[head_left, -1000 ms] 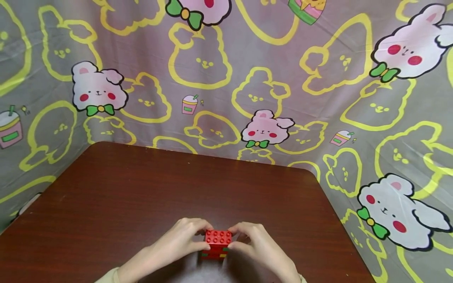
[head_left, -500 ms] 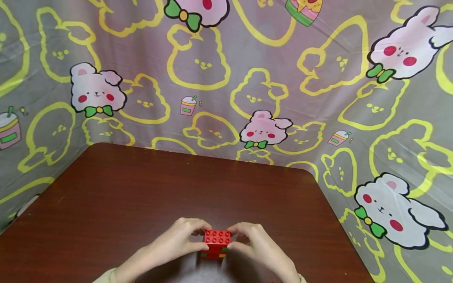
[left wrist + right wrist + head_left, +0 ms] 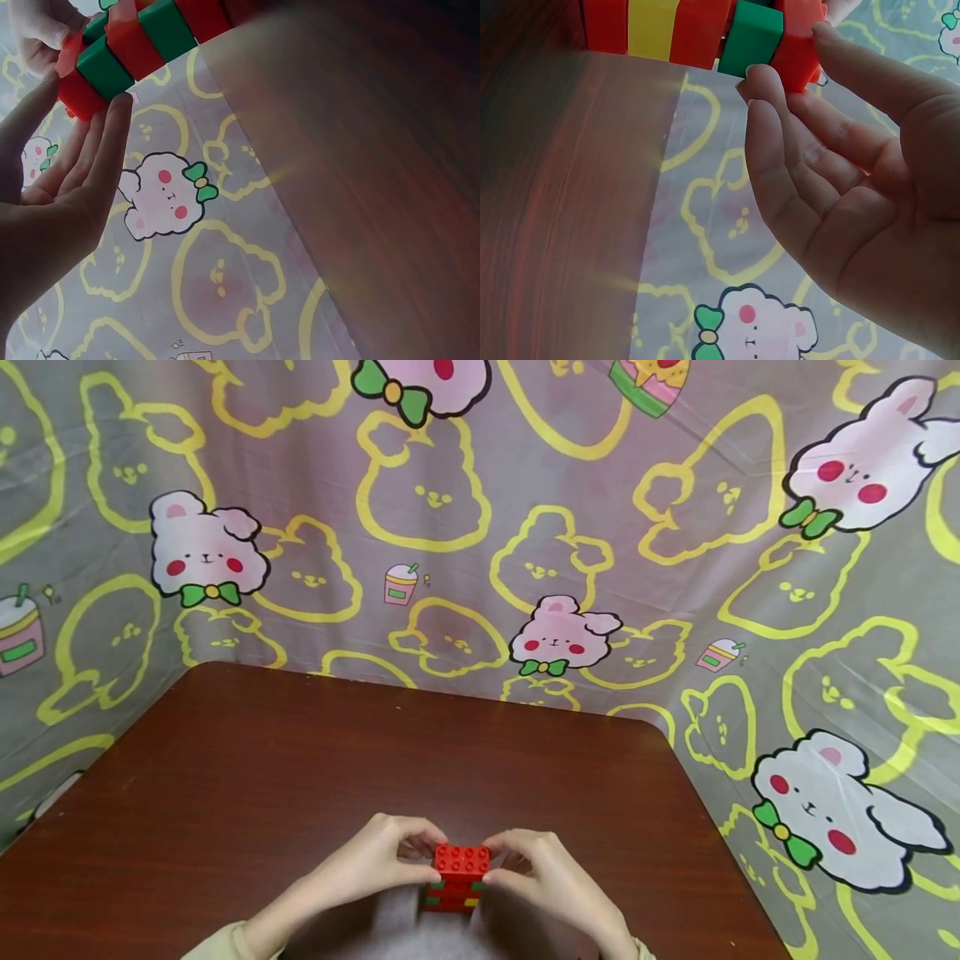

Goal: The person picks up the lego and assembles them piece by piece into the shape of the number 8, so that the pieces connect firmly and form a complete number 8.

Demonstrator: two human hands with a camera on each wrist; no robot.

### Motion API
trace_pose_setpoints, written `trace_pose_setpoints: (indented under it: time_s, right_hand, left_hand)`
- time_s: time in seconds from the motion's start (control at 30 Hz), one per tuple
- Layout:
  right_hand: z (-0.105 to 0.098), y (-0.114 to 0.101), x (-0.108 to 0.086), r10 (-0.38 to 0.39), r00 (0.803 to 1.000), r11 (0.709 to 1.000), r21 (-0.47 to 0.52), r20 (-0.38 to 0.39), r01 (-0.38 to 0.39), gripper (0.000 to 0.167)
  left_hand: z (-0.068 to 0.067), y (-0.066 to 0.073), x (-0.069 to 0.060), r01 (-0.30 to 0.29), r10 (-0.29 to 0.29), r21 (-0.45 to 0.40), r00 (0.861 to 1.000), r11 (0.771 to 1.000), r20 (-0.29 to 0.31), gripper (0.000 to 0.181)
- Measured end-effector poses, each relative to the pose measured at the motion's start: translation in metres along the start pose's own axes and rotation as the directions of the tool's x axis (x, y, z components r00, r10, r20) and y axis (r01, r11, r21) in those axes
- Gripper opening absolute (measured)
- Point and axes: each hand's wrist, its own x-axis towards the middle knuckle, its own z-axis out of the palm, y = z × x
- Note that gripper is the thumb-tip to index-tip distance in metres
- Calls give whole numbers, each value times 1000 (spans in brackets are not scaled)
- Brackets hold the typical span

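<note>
A tower of toy building bricks stands on the brown table (image 3: 360,768), near its front edge. Its top is a red brick (image 3: 462,863) with several round studs. Below it, green (image 3: 750,37), yellow (image 3: 652,28) and red bricks alternate in layers. My left hand (image 3: 378,857) holds the top red brick at its left end, thumb in front and fingertips towards the back. At the right end, my right hand (image 3: 546,870) holds the same brick between thumb and fingers. In the left wrist view, fingertips also lie beside a green brick (image 3: 105,67). The tower's back is hidden in the head view.
A grey patterned cloth (image 3: 450,568) with cartoon rabbits hangs behind the table and along both sides. The table's right edge (image 3: 723,835) slopes down towards the front.
My left hand has shifted slightly up, and its thumb uncovers a green brick at the tower's upper left. My right hand and the tower stay almost where they were.
</note>
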Motion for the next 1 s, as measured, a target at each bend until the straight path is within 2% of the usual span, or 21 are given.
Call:
trace_pose_setpoints:
  time_s: [0.17, 0.33, 0.47, 0.7, 1.0]
  right_hand:
    - [-1, 2, 3, 20, 1000, 1000, 3, -6, -20, 27]
    - [-3, 5, 7, 65, 998, 998, 23, 9, -65, 29]
    - [-3, 8, 10, 86, 996, 996, 32, 12, -86, 32]
    - [-1, 14, 16, 100, 995, 995, 21, -26, -100, 36]
    - [2, 19, 25, 128, 990, 992, -1, -61, -128, 33]
  left_hand:
    - [-3, -2, 3, 70, -69, -75, 997, 995, 18, 30]
    - [-6, -3, 5, 77, -76, -94, 997, 993, 16, 32]
    - [-7, -4, 8, 78, -78, -88, 997, 993, 3, 32]
    - [-9, -8, 14, 77, -77, -15, 996, 997, -40, 30]
    - [-10, -14, 19, 101, -101, 8, 992, 995, -75, 28]
